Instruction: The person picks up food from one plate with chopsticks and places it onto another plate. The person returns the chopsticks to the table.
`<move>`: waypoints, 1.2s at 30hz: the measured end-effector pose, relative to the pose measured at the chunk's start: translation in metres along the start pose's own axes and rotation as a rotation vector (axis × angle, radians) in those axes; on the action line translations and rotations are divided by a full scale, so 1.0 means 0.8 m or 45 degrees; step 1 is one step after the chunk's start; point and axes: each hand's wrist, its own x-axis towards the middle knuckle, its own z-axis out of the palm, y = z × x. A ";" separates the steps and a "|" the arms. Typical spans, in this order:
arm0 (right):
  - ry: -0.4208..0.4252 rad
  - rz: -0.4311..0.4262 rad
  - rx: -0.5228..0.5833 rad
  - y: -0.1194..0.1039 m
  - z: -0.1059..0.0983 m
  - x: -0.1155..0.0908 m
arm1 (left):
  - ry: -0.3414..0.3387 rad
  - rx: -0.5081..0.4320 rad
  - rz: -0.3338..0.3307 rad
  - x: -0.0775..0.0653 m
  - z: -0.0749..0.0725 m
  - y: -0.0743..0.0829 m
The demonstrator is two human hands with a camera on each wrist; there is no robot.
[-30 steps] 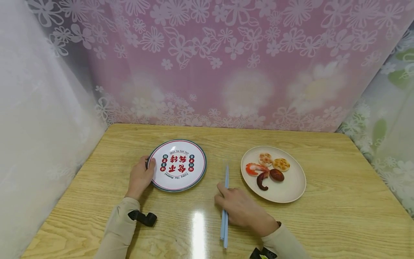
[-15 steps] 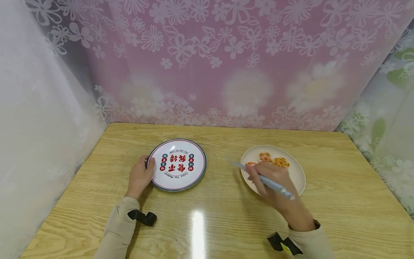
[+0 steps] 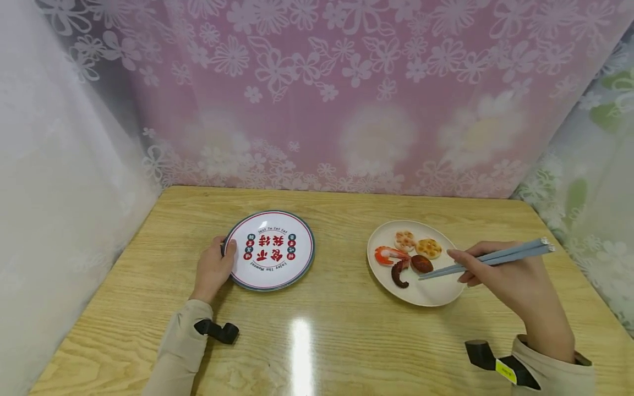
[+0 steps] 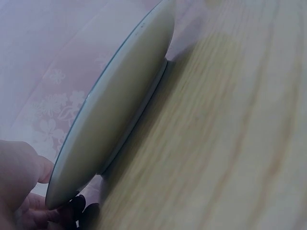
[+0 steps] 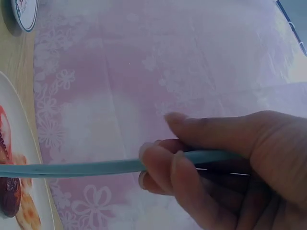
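Observation:
On the left, my left hand [image 3: 213, 269] pinches the rim of a white plate [image 3: 297, 231] with red lettering and a dark rim, thumb on top. In the left wrist view this plate [image 4: 110, 105] shows its side, and fingers reach under the edge. My right hand [image 3: 520, 286] holds pale blue chopsticks [image 3: 448, 270], tips low over the beige plate [image 3: 441, 294], beside a brown oval piece [image 3: 421, 264]. Whether the tips touch anything is unclear. Also on that plate lie a shrimp [image 3: 388, 254], a dark tentacle [image 3: 399, 275] and two lotus root slices [image 3: 428, 248].
The wooden table [image 3: 327, 330] has a bright light reflection near its front. A pink flowered curtain [image 3: 317, 110] hangs along the back edge, with pale cloths at both sides. Each wrist carries a black camera mount [image 3: 218, 331].
My right hand has lifted the chopsticks off the table and carried them right. They swung round from upright in view to pointing left over the beige plate. My left hand stays put.

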 end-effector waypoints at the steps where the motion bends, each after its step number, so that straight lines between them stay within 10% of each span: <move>1: -0.016 0.021 -0.040 0.002 -0.001 0.000 | 0.001 0.003 -0.003 0.000 0.000 0.000; 17: -0.077 -0.073 -0.039 0.026 0.029 0.018 | -0.031 0.002 -0.021 -0.003 0.000 0.001; 36: 0.339 -0.120 0.133 0.037 0.013 0.014 | -0.005 -0.020 -0.017 -0.001 0.000 0.000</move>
